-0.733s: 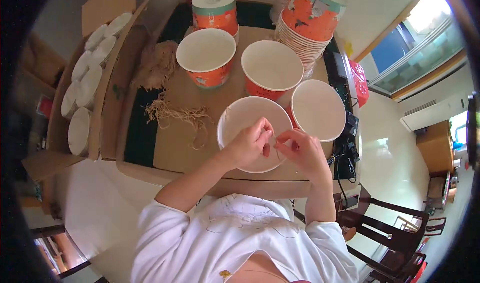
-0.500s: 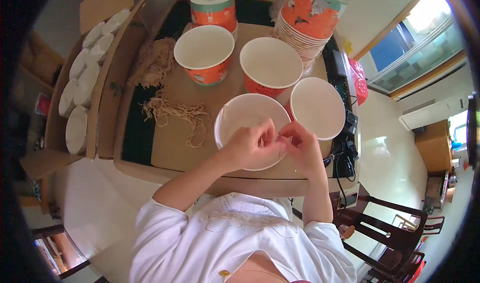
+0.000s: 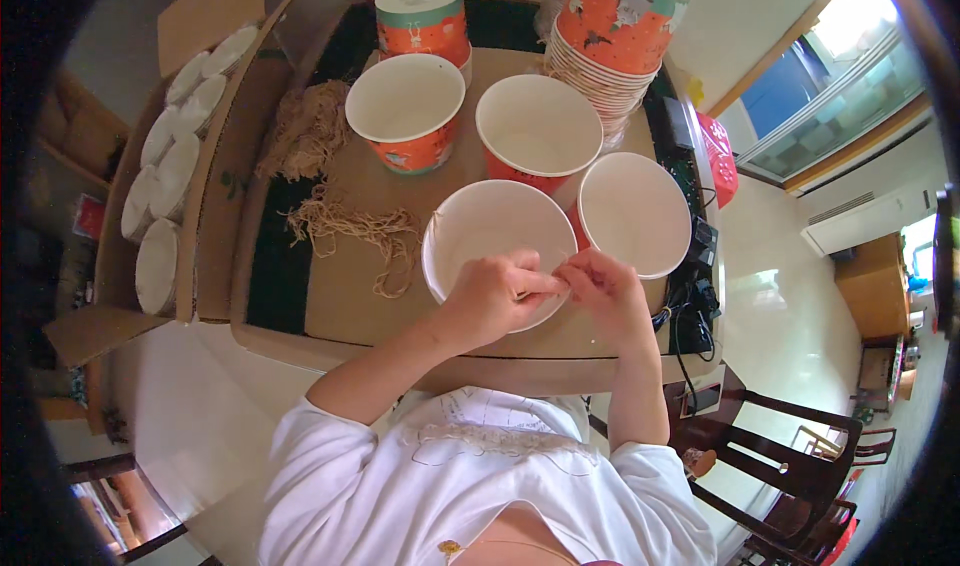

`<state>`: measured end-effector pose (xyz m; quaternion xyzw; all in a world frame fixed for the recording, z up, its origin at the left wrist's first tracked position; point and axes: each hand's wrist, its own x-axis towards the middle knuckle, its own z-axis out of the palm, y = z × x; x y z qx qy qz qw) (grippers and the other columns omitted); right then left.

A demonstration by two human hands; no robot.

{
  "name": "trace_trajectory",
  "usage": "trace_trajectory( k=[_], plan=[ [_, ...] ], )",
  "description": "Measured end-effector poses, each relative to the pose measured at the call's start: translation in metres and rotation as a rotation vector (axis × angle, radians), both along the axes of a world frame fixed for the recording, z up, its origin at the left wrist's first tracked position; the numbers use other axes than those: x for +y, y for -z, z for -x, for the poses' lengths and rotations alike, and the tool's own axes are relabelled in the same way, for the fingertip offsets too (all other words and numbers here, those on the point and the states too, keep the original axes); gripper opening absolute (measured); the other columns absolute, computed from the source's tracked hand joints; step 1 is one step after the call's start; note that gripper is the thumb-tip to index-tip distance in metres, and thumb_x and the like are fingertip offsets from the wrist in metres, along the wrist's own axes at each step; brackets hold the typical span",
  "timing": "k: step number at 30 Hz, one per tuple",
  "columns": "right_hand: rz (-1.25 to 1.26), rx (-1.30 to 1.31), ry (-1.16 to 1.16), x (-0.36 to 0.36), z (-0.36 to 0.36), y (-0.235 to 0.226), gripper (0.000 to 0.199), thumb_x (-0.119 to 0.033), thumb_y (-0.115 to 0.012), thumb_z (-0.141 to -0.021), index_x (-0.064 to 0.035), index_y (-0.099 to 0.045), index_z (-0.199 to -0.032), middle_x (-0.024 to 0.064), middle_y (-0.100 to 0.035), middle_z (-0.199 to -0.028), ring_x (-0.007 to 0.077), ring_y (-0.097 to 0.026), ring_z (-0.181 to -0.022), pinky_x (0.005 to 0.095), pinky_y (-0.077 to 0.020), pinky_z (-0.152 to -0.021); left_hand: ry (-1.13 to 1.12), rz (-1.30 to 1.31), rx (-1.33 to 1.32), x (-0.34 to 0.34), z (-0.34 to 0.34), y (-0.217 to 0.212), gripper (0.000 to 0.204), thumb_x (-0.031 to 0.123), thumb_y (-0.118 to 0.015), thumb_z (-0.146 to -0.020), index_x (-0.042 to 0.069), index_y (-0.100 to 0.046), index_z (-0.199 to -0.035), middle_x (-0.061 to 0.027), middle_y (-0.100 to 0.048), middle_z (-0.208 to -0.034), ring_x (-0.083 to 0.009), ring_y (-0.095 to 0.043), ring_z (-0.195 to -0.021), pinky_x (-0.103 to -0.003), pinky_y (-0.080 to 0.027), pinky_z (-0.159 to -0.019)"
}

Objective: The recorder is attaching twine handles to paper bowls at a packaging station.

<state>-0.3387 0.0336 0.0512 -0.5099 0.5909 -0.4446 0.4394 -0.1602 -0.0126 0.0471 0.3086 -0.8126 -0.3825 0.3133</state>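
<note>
A white-lined paper bucket (image 3: 485, 221) stands upright near the table's front edge, with its mouth facing up. My left hand (image 3: 497, 291) is over its near side, fingers pinched together toward the right. My right hand (image 3: 605, 286) pinches at the bucket's right rim, its fingertips meeting those of the left. What lies between the fingertips is too small to make out. A short bit of string shows at the bucket's left rim. Loose tan strings (image 3: 365, 231) lie on the cardboard to the left.
Three more open paper buckets stand close by: back left (image 3: 405, 96), behind (image 3: 540, 126) and right (image 3: 635, 216). Stacked orange buckets (image 3: 620, 26) rise at the back. A string bundle (image 3: 310, 136), a carton of white-topped rolls (image 3: 215, 206) and black cables (image 3: 690, 306) flank them.
The fingertips of both hands have come together at the bucket's right rim, the left hand's fingers closing and lowering. The view has shifted slightly; the buckets stand as before.
</note>
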Motion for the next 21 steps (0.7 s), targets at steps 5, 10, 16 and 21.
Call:
trace_trajectory(
  k=[5, 10, 16, 21],
  plan=[
    [-0.030, -0.051, -0.034, -0.003, 0.003, -0.003, 0.005, -0.003, -0.061, -0.086, -0.0006, -0.063, -0.090, 0.0005, -0.062, -0.073, 0.0041, -0.055, -0.067, 0.0204, -0.0451, -0.059, -0.027, 0.524, -0.337, 0.004, 0.011, -0.004, 0.010, 0.014, -0.066, -0.074, 0.011, -0.064, -0.083, -0.0055, -0.056, -0.073, -0.0216, -0.061, -0.068, -0.036, -0.049, -0.057],
    [0.013, -0.077, 0.104, -0.001, -0.002, 0.008, 0.005, -0.001, -0.061, -0.085, -0.0013, -0.064, -0.090, 0.0019, -0.065, -0.080, 0.0065, -0.059, -0.069, 0.0214, -0.0474, -0.061, 0.025, 0.378, -0.244, -0.005, 0.014, -0.004, 0.010, 0.018, -0.064, -0.080, 0.009, -0.061, -0.082, -0.0039, -0.056, -0.075, -0.0201, -0.061, -0.068, -0.034, -0.047, -0.054],
    [0.441, 0.187, 0.183, 0.015, -0.013, 0.021, 0.012, 0.002, -0.066, -0.079, -0.0011, -0.066, -0.092, 0.0094, -0.067, -0.098, 0.0164, -0.063, -0.086, 0.0266, -0.0504, -0.073, 0.165, -0.653, 0.136, -0.022, 0.008, 0.015, 0.012, 0.020, -0.061, -0.088, 0.009, -0.062, -0.088, 0.0030, -0.052, -0.071, -0.0078, -0.050, -0.059, -0.024, -0.039, -0.048],
    [0.567, 0.278, 0.305, 0.021, -0.023, 0.028, 0.015, 0.004, -0.066, -0.078, -0.0004, -0.067, -0.093, 0.0124, -0.066, -0.102, 0.0222, -0.064, -0.092, 0.0295, -0.0511, -0.079, 0.071, -1.418, 0.305, -0.024, 0.012, 0.005, 0.011, 0.018, -0.063, -0.087, 0.007, -0.061, -0.091, 0.0042, -0.051, -0.069, -0.0036, -0.044, -0.056, -0.018, -0.031, -0.045]
  ],
)
